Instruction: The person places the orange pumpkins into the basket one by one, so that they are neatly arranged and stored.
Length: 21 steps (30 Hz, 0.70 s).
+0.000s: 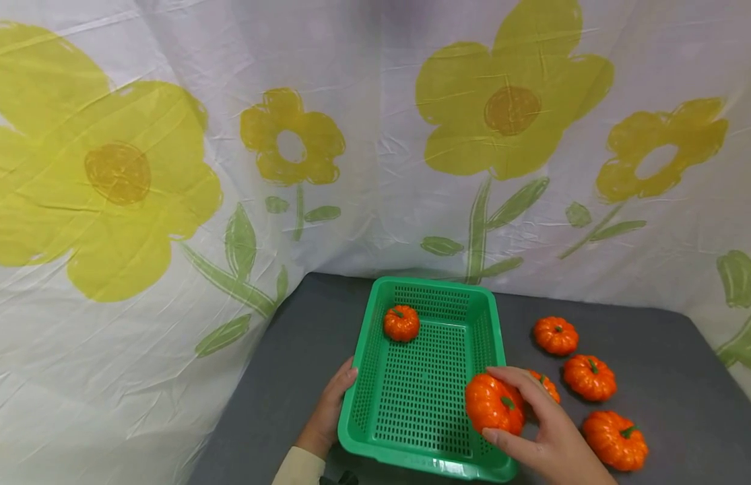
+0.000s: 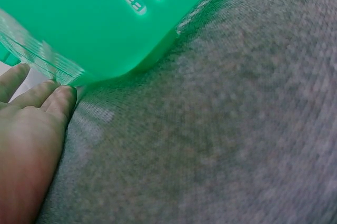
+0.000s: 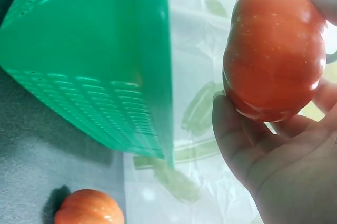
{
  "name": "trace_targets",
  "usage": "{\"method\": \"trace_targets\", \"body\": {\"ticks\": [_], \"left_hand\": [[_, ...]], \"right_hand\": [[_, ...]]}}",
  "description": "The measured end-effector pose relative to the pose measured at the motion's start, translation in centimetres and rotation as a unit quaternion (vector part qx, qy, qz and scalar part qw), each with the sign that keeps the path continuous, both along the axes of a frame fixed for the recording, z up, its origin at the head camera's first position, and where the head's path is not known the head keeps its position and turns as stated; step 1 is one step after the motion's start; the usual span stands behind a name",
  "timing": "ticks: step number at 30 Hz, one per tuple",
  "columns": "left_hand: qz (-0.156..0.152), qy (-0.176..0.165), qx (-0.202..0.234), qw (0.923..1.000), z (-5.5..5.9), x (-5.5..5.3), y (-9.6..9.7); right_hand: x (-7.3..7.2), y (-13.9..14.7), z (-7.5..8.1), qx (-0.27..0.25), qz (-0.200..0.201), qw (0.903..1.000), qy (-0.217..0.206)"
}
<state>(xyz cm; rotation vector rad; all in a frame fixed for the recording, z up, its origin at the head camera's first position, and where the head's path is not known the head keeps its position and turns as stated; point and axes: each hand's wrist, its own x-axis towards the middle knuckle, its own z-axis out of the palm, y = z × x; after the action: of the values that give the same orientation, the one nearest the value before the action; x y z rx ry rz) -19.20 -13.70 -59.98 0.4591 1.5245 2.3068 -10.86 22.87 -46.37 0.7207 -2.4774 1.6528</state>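
Observation:
My right hand (image 1: 547, 431) holds a small orange pumpkin (image 1: 493, 404) with a green stem, thumb and fingers around its sides. It is over the right front part of a green plastic basket (image 1: 499, 337); the right wrist view shows the held pumpkin (image 3: 276, 50) beside the basket wall (image 3: 105, 34). Another pumpkin (image 1: 402, 323) sits inside the basket at the back left. Against the basket's left side lies my left hand (image 1: 329, 407), its fingertips near the rim. In the left wrist view its fingers (image 2: 58, 100) look fairly straight and touch the green plastic.
Right of the basket, several more pumpkins stand on the dark grey table (image 1: 672, 364): one at the back (image 1: 556, 335), one in the middle (image 1: 590, 378), one in front (image 1: 615, 440), and one partly hidden behind my right hand (image 1: 545, 385). A white flower-printed cloth (image 1: 375, 202) hangs behind.

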Motion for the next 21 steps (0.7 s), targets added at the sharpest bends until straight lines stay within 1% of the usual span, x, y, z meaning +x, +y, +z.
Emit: {"method": "trace_targets", "body": {"ticks": [5,10,17,21], "left_hand": [[0.003,0.001,-0.002,1.0000,0.1,0.0,0.0],[0.002,0.001,0.000,1.0000,0.2,0.0,0.0],[0.000,-0.002,0.004,1.0000,0.1,0.1,0.1],[0.002,-0.001,0.004,1.0000,0.0,0.1,0.1]], "right_hand": [[-0.4,-0.2,0.6,-0.010,0.007,0.9999,-0.009],[-1.3,-0.3,0.6,-0.022,0.007,0.9996,-0.019],[-2.2,-0.5,0.7,-0.063,-0.006,0.9947,-0.080],[-2.6,-0.8,1.0,-0.072,-0.015,0.9935,-0.086]]}}
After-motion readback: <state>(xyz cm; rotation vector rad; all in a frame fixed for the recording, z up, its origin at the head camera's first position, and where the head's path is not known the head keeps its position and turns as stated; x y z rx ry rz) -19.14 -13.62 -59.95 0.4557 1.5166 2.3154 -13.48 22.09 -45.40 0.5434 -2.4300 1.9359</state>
